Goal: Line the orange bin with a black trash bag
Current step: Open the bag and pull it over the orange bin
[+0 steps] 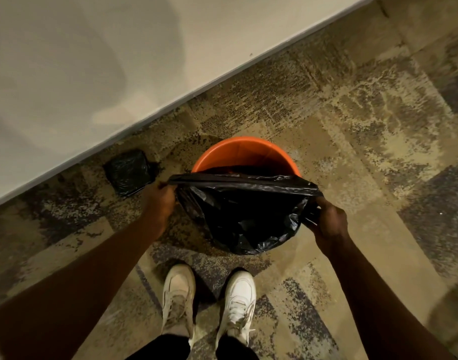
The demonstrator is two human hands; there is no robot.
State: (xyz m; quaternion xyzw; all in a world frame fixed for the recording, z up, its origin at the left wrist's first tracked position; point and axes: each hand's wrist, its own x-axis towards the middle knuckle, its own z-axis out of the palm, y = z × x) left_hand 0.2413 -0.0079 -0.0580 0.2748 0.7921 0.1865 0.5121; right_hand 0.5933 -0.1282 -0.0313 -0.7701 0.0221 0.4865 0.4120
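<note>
An orange bin (244, 153) stands on the carpet in front of my feet. A black trash bag (248, 216) is stretched across its near half, with its top edge pulled taut over the opening. The bag covers the bin's near rim and hangs down its front. My left hand (160, 201) grips the bag's left end beside the bin. My right hand (329, 222) is closed on the bag's right end. The far inner wall of the bin is bare orange.
A folded pack of black bags (129, 172) lies on the carpet left of the bin, close to the white wall (93, 74). My two white shoes (209, 302) stand just behind the bin. Patterned carpet stretches to the right.
</note>
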